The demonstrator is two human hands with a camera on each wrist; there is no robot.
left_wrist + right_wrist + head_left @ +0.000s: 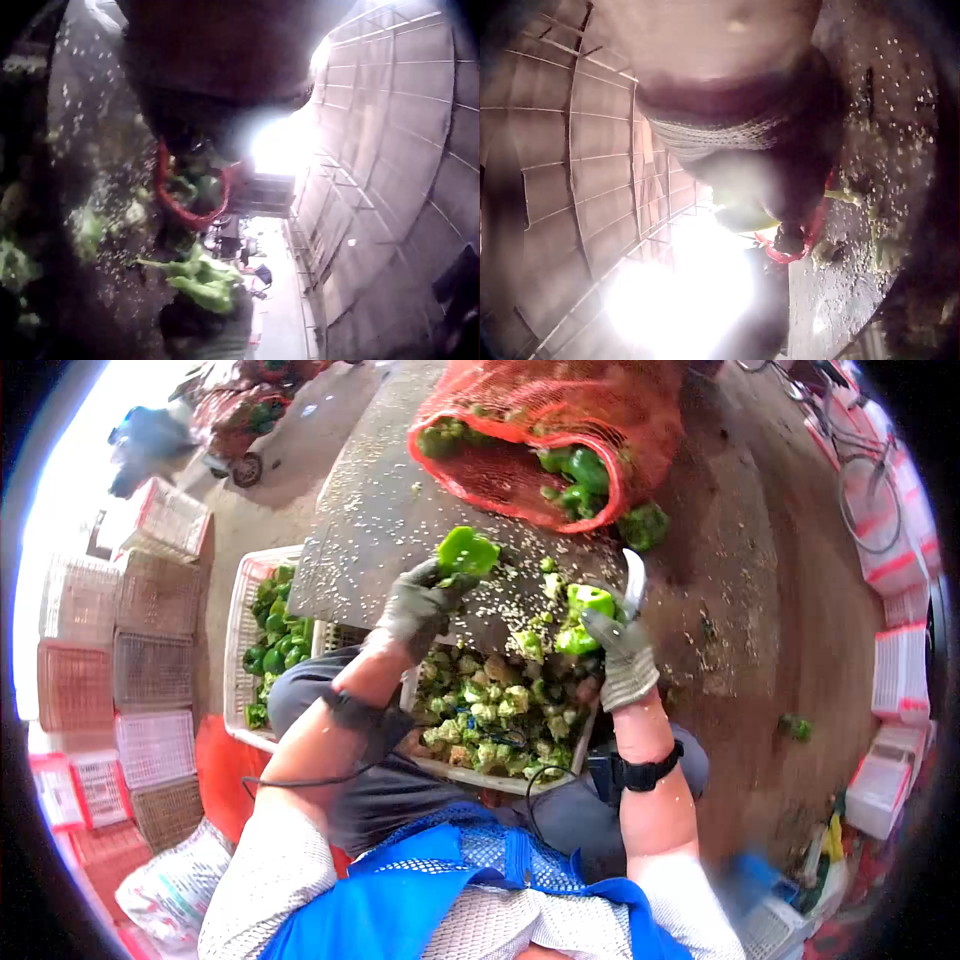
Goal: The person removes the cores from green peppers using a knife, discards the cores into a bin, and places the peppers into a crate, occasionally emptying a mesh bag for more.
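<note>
My gloved left hand (420, 605) grips a cut piece of green bell pepper (467, 552) over the board; the same pale green piece (206, 279) shows in the left wrist view. Across from it, my gloved right hand (628, 660) holds another cut green bell pepper piece (585, 618) and a knife, whose curved blade (634, 582) sticks up past the fingers. The knife's handle is hidden in the glove. Between and below the hands, a white crate (480, 778) is filled with pepper cores and scraps.
A red mesh sack (590, 420) of green peppers lies open on the seed-strewn board (365, 510). To the left stands a white crate (243, 650) of cut peppers. Stacked crates (150, 650) line the left side. One loose pepper (645, 526) sits beside the sack mouth.
</note>
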